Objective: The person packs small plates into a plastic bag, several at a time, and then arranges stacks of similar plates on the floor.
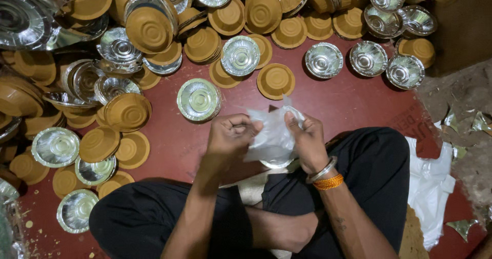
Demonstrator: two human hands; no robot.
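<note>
My left hand (230,136) and my right hand (307,141) both pinch a thin clear plastic bag (274,133) held above my crossed legs in black trousers (374,172). The rim of a silver bowl stack (277,164) shows under the bag, mostly hidden by it. My right wrist wears a metal bangle and orange thread. A stack of silver-lined paper bowls (199,100) stands on the red floor just beyond my left hand.
Many paper bowls, brown outside and silver inside, lie scattered and stacked across the red mat (348,105) ahead and to the left. A pile of white plastic bags (430,187) lies at my right knee. Bare dirt floor with foil scraps (461,120) is at right.
</note>
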